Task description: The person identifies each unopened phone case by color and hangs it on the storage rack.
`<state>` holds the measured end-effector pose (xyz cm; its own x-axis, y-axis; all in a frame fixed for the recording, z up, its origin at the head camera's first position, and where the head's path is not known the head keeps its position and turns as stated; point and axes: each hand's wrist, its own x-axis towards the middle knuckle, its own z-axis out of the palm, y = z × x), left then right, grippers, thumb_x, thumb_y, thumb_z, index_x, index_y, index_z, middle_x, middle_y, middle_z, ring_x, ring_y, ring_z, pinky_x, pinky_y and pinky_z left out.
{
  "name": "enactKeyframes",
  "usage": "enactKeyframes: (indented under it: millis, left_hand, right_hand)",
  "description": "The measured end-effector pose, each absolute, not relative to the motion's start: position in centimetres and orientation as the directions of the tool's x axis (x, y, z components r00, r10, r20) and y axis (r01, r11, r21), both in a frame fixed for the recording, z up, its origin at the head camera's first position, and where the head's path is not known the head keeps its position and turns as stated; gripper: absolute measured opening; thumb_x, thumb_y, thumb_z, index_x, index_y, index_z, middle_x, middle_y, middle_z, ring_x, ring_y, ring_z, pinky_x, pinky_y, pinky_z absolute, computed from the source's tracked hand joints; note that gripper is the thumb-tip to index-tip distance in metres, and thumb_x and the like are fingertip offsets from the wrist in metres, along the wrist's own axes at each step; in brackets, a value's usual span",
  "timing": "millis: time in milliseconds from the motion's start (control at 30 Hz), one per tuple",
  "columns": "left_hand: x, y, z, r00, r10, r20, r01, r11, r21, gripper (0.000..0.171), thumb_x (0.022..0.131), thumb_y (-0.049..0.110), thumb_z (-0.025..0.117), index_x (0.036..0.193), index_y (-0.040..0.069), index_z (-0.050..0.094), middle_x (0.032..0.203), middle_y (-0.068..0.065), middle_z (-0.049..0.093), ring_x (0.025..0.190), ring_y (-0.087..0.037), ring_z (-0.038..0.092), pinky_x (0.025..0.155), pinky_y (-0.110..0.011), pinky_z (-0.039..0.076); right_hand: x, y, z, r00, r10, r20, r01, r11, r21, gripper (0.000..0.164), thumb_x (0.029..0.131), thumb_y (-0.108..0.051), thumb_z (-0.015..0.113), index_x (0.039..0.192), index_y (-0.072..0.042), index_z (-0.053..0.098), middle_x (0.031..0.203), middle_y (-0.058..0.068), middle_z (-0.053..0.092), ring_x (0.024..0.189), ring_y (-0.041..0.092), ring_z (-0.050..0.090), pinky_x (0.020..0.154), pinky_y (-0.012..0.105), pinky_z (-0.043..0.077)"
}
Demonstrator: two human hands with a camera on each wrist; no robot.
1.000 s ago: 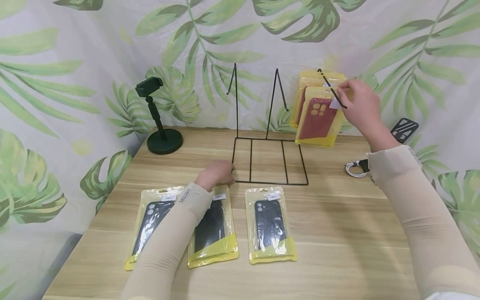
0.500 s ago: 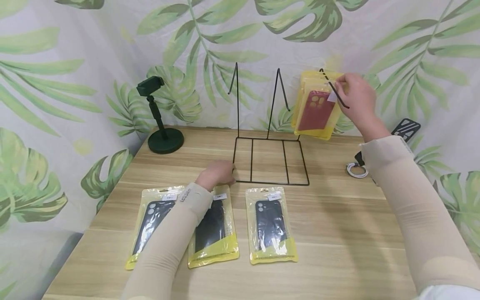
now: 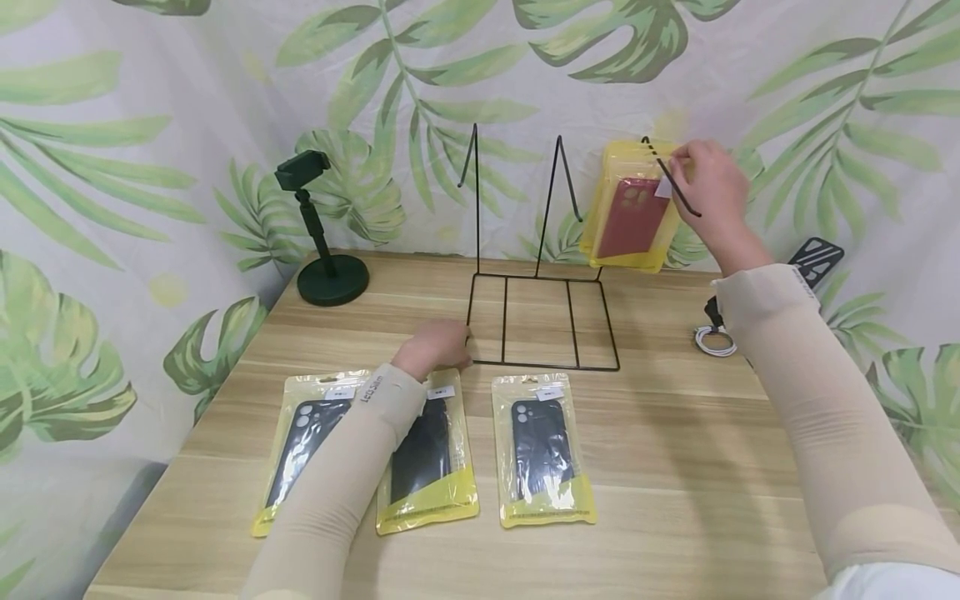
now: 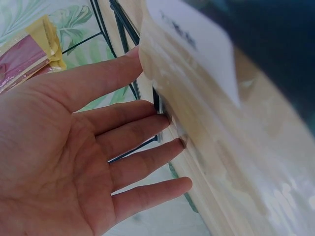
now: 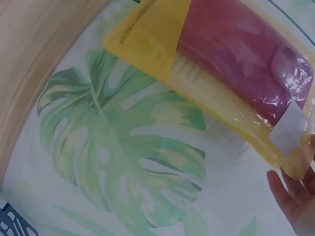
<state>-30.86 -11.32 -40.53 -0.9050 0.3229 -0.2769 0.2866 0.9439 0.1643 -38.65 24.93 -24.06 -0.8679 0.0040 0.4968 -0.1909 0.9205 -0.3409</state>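
My right hand (image 3: 708,187) pinches the top corner of a yellow pouch with a dark red phone case (image 3: 636,218) inside. This pouch hangs on the right arm of a black wire rack (image 3: 558,366), with more pouches behind it. Part of that hand shows at the pouch's corner in the right wrist view. At the rack's front left corner rests my left hand (image 3: 435,343), its fingers (image 4: 133,164) spread and nearly straight against the wire in the left wrist view. Just below lies a packaged dark phone case (image 3: 420,458), partly covered by my left sleeve.
Two more packaged dark cases lie on the wooden table, a right one (image 3: 542,442) and a left one (image 3: 292,433) partly behind my forearm. A dark green phone stand (image 3: 332,279) stands back left. A coiled white cable (image 3: 715,342) sits at the right.
My right hand has moved back and up along the rack's right arm, bringing the front red-case pouch against those behind it. The left hand has stayed at the rack's corner.
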Motion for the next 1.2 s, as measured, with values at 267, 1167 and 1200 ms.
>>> enactKeyframes:
  millis: [267, 1167, 1200]
  left_hand:
    - [-30.9, -11.1, -40.6, -0.906, 0.327, -0.268, 0.292, 0.942, 0.164, 0.033, 0.088, 0.024, 0.072, 0.114, 0.005, 0.069, 0.115, -0.012, 0.071, 0.090, -0.023, 0.061, 0.088, -0.043, 0.053]
    - [-30.8, -11.3, -40.5, -0.907, 0.327, -0.266, 0.289, 0.942, 0.172, 0.040, 0.088, 0.024, 0.071, 0.122, 0.003, 0.066, 0.122, -0.014, 0.069, 0.096, -0.026, 0.063, 0.090, -0.044, 0.052]
    - [-30.8, -11.3, -40.4, -0.906, 0.328, -0.267, 0.288, 0.941, 0.175, 0.040, 0.088, 0.024, 0.071, 0.122, 0.003, 0.066, 0.123, -0.014, 0.069, 0.097, -0.026, 0.063, 0.091, -0.044, 0.052]
  right_hand:
    - [-37.0, 26.2, -25.3, -0.838, 0.045, 0.544, -0.217, 0.887, -0.407, 0.053, 0.103, -0.033, 0.048, 0.150, -0.009, 0.039, 0.154, 0.015, 0.035, 0.143, 0.033, 0.033, 0.114, 0.053, 0.032]
    - [-27.0, 22.7, -41.9, -0.899, -0.400, -0.177, -0.410, 0.912, 0.023, 0.059, 0.104, -0.031, 0.047, 0.145, 0.011, 0.040, 0.150, 0.032, 0.039, 0.137, 0.049, 0.039, 0.111, 0.060, 0.036]
    - [-26.9, 22.6, -41.9, -0.902, -0.396, -0.172, -0.409, 0.912, 0.043, 0.058, 0.104, -0.031, 0.047, 0.144, 0.011, 0.041, 0.149, 0.032, 0.040, 0.136, 0.049, 0.041, 0.109, 0.060, 0.038]
